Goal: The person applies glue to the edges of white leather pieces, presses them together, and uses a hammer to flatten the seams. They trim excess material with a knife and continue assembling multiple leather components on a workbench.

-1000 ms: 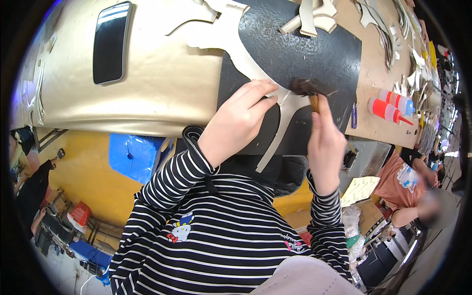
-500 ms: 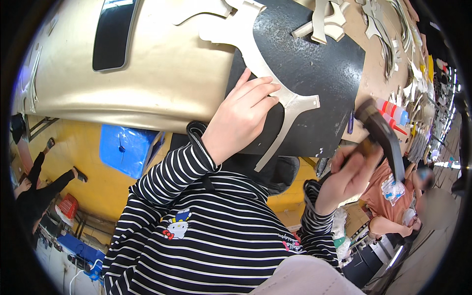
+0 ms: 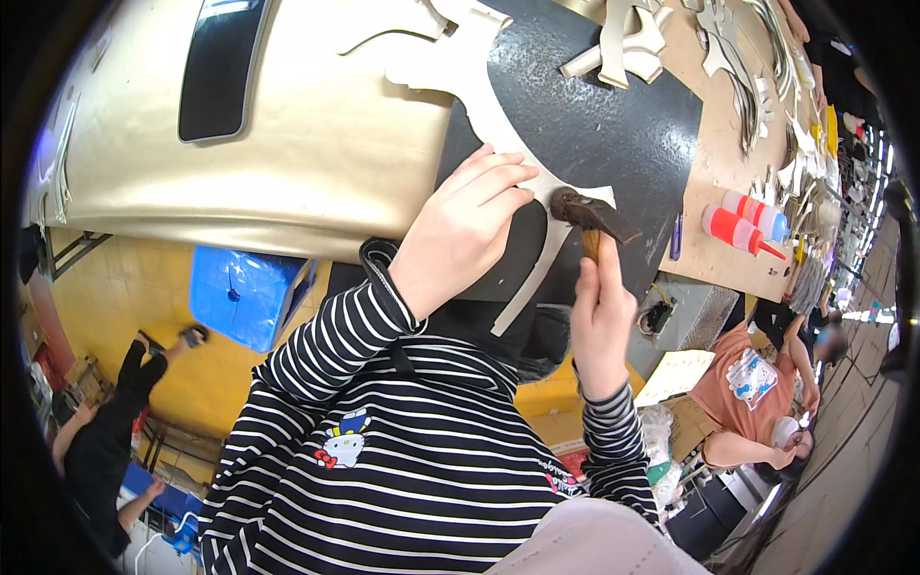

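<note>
A cream, branching shoe-upper piece (image 3: 494, 123) lies on a black board (image 3: 632, 134), one narrow strip reaching down past the board's near edge. Flat on it rest the stretched fingers of my left hand (image 3: 462, 222), pressing its middle and holding nothing. My right hand (image 3: 604, 326) is wrapped round the wooden handle of a hammer (image 3: 592, 216). The dark hammer head is over the joint where the piece forks, just right of my left fingertips, and hides part of it. Whether the head touches the piece, I cannot tell.
A phone (image 3: 222, 72) lies on the gold sheet (image 3: 326, 144) to the left. More cream pieces (image 3: 628, 43) sit at the board's far side. Red-filled squeeze bottles (image 3: 733, 230) and a pen (image 3: 676, 237) are at right. A blue stool (image 3: 240, 297) stands below left; other people are nearby.
My right hand has swung the hammer from the right, beside the bottles, left onto the fork of the piece. My left hand has barely moved. The person at far left has shifted.
</note>
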`<action>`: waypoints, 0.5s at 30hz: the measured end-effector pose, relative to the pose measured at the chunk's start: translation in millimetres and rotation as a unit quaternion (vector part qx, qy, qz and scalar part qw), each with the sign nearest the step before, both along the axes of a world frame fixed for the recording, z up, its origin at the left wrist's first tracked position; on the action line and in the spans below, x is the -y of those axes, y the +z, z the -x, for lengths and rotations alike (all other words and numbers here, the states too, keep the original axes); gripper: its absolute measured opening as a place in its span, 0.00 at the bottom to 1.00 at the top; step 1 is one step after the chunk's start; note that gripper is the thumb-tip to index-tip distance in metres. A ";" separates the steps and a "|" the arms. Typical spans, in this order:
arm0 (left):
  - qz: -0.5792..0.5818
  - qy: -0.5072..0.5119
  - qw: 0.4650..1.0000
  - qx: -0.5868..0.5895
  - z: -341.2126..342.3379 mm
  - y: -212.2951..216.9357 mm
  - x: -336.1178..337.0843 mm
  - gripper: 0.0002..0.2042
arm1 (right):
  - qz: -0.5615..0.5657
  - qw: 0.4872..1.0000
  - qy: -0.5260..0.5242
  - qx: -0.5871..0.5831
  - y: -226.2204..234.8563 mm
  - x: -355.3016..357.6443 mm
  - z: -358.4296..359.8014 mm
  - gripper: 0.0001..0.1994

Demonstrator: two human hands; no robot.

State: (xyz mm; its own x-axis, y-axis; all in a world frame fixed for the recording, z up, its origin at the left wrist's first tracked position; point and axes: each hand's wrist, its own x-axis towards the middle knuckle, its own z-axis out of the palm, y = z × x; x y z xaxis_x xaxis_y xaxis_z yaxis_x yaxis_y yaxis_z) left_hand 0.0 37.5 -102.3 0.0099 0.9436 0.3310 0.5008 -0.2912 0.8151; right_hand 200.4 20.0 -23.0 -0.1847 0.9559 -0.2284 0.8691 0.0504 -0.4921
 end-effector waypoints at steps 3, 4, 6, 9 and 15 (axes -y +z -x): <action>-0.008 -0.001 1.000 0.007 1.3 -0.8 1.5 0.10 | -0.131 0.991 -0.011 -0.031 13.3 2.0 1.8 0.15; -0.007 -0.001 1.000 0.005 1.6 -0.9 2.6 0.10 | -0.195 0.975 -0.038 -0.104 15.8 4.1 4.9 0.15; -0.012 -0.001 1.000 -0.001 2.7 -1.8 2.4 0.10 | -0.239 0.912 -0.127 -0.309 17.7 6.3 7.9 0.16; -0.011 0.002 1.000 0.000 3.5 -1.7 2.3 0.10 | -0.308 0.947 0.084 -0.034 3.3 5.4 10.1 0.17; -0.011 0.004 1.000 0.007 3.1 -1.8 2.7 0.10 | -0.181 0.964 -0.063 -0.183 2.9 16.9 -9.6 0.15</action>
State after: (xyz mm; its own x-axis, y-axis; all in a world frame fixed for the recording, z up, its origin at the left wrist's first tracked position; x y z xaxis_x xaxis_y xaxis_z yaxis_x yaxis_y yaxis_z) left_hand -3.1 34.8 -104.0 -0.0034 0.9364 0.3509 0.4913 -0.3040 0.8162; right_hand 210.0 3.1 -20.0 -0.0659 0.9811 0.1821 0.6511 0.1806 -0.7372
